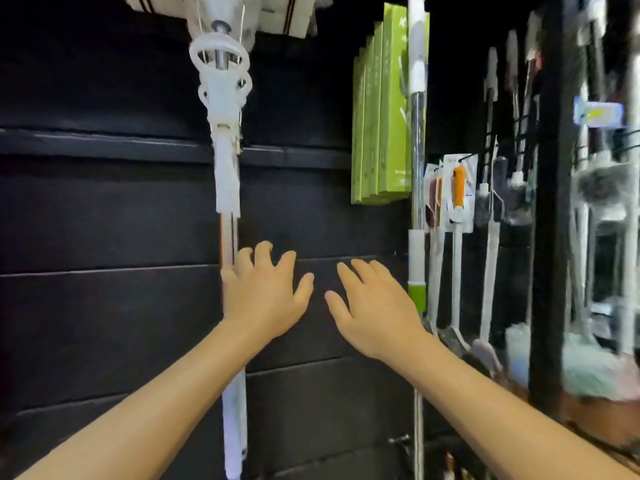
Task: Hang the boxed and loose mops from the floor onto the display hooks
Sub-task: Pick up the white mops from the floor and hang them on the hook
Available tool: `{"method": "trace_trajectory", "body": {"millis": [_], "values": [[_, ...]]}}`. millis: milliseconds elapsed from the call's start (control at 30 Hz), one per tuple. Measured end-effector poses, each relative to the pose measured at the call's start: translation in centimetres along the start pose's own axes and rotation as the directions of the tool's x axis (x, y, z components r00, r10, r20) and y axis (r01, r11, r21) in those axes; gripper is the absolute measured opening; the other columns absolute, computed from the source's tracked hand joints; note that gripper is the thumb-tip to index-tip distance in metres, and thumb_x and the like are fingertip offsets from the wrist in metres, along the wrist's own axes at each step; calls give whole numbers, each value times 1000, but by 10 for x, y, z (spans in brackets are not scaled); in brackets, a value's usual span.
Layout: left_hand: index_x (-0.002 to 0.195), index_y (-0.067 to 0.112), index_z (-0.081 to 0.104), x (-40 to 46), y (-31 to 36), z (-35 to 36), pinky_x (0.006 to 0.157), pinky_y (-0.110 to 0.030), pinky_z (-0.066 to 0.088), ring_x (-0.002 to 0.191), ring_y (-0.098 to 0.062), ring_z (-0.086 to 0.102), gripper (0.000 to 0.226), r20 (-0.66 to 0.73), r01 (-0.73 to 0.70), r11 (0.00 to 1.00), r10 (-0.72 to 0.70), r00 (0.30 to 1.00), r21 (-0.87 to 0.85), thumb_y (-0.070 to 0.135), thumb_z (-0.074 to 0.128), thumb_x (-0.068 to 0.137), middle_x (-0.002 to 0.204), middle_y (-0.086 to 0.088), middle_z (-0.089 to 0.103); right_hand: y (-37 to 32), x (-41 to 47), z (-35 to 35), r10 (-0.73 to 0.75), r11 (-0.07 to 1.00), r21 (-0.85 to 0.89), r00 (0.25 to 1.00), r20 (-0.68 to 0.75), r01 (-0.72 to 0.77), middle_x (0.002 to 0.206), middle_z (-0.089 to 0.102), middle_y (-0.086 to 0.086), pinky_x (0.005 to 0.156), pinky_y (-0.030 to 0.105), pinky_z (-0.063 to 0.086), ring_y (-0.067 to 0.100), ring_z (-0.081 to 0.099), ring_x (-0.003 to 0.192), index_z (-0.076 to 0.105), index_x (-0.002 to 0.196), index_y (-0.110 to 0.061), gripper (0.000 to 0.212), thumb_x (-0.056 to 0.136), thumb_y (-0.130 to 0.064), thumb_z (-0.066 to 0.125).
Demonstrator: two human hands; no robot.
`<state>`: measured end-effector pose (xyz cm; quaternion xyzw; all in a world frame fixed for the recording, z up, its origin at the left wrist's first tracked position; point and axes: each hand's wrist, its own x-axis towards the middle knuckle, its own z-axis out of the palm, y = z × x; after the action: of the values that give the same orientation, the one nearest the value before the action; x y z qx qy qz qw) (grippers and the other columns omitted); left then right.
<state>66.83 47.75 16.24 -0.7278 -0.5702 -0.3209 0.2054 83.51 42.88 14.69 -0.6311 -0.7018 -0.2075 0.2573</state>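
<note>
Hands: I count two, both spread and holding nothing. My left hand has fingers apart just beside the white mop hanging on the dark wall panel; my right hand is spread near the green-tipped mop. About four green boxes hang between; print unreadable.

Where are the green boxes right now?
In the head view, the green boxes hang upper right of centre on the dark wall, just left of a green-tipped mop pole.
</note>
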Motion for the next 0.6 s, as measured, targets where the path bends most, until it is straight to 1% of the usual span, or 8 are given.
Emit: {"method": "trace_trajectory", "body": {"millis": [67,133,200,300,400,467,533,600], "values": [[155,34,39,-43,25,22,117,-60,29,152,-37,26,63,74,-8,999,11,997,-40,66,32,101,166,-8,30,24,-53,10,45,999,5,997,56,-46,173,21,7,128,44,14,31,11,160,21,166,-21,68,108,-56,29],[156,33,40,-90,53,43,117,-63,28,152,-40,24,65,151,-49,996,61,987,-80,66,31,101,165,-10,30,49,-113,21,119,992,24,988,95,-121,173,21,6,130,46,13,31,8,161,24,165,-22,71,107,-61,26],[156,33,41,-137,81,63,117,-66,25,153,-42,22,67,223,-114,986,139,965,-124,68,27,100,165,-11,31,73,-175,31,204,978,18,972,118,-208,172,24,5,130,48,13,32,8,161,30,164,-21,75,103,-64,24],[151,29,50,-206,125,87,111,-72,29,150,-46,31,76,308,-213,955,270,912,-208,70,22,93,160,-15,41,96,-263,41,329,943,-26,920,213,-332,172,25,5,129,51,15,34,9,161,34,163,-21,75,102,-63,26],[146,26,55,-268,169,115,106,-76,35,142,-51,41,71,368,-294,903,401,839,-312,67,31,93,155,-17,47,116,-338,49,457,886,-77,834,309,-457,173,21,3,129,54,12,33,8,161,31,164,-24,76,102,-66,21],[147,28,54,-305,197,132,106,-76,35,141,-51,42,69,416,-327,871,468,780,-367,66,34,94,156,-16,46,129,-383,53,549,831,-121,765,337,-543,173,23,3,128,57,14,34,13,160,32,164,-24,76,102,-67,19],[150,30,51,-336,225,146,109,-74,32,144,-49,38,70,469,-352,838,531,706,-417,68,32,94,160,-13,42,143,-423,55,646,751,-150,669,369,-643,173,21,2,128,58,13,33,11,160,29,164,-27,73,104,-67,22],[152,34,48,-365,255,161,114,-70,26,149,-46,31,73,525,-369,807,584,619,-462,69,27,92,164,-8,37,159,-459,57,727,659,-185,555,405,-729,175,15,1,129,56,7,32,6,161,22,166,-29,71,105,-65,24]]}}
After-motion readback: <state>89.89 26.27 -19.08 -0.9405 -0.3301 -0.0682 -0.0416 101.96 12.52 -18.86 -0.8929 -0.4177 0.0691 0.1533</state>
